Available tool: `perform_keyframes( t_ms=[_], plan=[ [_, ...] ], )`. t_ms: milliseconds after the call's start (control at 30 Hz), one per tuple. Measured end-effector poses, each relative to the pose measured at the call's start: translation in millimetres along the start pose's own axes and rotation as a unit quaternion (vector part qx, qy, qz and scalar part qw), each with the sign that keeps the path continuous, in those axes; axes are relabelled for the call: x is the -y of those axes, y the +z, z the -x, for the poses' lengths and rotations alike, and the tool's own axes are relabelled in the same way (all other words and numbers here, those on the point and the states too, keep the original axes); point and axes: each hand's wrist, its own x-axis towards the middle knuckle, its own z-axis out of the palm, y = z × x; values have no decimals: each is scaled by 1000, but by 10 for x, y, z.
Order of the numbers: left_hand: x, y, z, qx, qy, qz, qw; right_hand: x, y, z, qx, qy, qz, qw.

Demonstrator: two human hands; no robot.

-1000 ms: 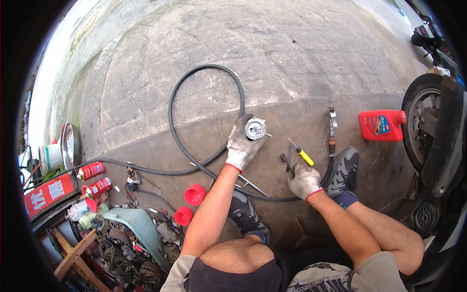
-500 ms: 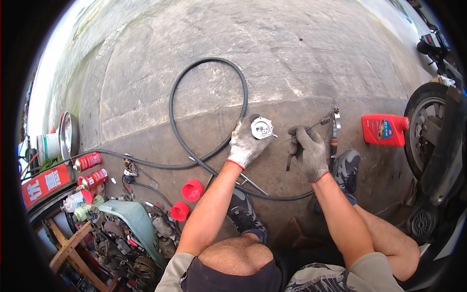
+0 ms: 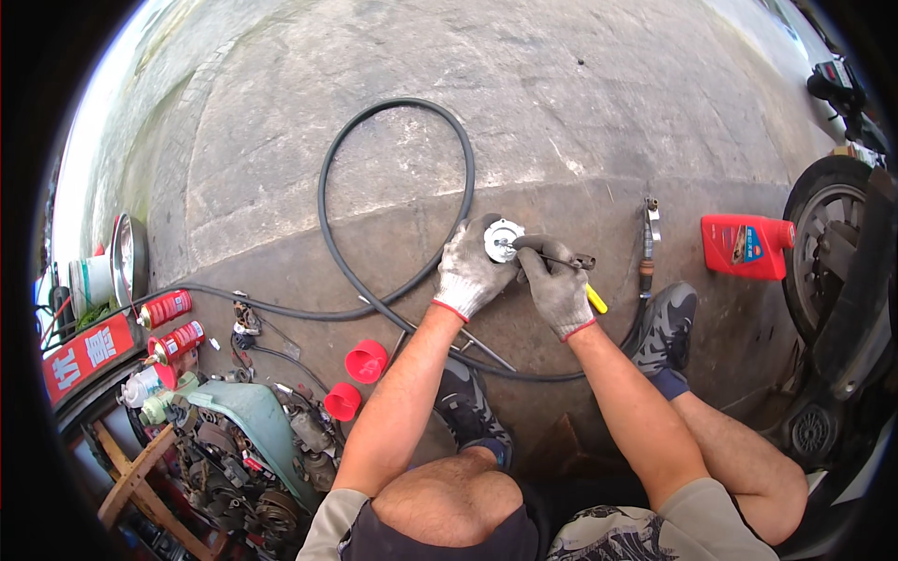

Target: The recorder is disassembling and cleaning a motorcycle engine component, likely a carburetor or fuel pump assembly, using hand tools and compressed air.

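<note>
My left hand (image 3: 470, 271), in a grey work glove, grips a small round silver metal part (image 3: 503, 238), its recessed face turned up. Close against its right side is my right hand (image 3: 558, 297), also gloved, with fingers pinched on a thin dark tool (image 3: 582, 262). The tool's inner end reaches to the part's middle; its exact kind is unclear. A yellow handle (image 3: 596, 299) sticks out beside the right palm, and whatever it belongs to is hidden by the hand.
A black hose (image 3: 470, 168) loops over the concrete to an air gun (image 3: 647, 243). At right are a red plastic bottle (image 3: 744, 245) and a wheel (image 3: 828, 243). Two red cups (image 3: 366, 361), red spray cans (image 3: 178, 342) and a teal basin (image 3: 257, 411) of greasy parts lie left.
My right hand has moved left to the metal part, bringing the thin tool onto it. The yellow handle has come into sight. My left hand stays nearly still.
</note>
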Motion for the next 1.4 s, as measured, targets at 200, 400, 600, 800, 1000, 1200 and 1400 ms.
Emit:
perform_keyframes(
  t_ms=[200, 400, 600, 800, 1000, 1200, 1400],
  plan=[
    [73, 50, -9, -11, -2, 10, 1000, 45, 37, -31, -3, -75, 52, 996],
    [87, 67, -3, -21, -3, 15, 1000, 67, 17, -32, 11, -56, 70, 996],
    [35, 28, -12, -10, 5, 4, 1000, 61, 9, -31, 13, -70, 65, 995],
    [48, -2, -38, 12, -2, 0, 1000, 192, -11, -27, 28, 0, 59, 998],
    [-151, -144, -82, 54, 17, 3, 998, 121, -44, -55, 4, -70, 119, 990],
    [-74, -123, -105, 43, 20, 18, 999, 204, -54, -130, 5, -173, 217, 961],
    [-101, -127, -113, 43, 15, 12, 999, 303, -53, -195, 28, -133, 241, 961]
  ],
)
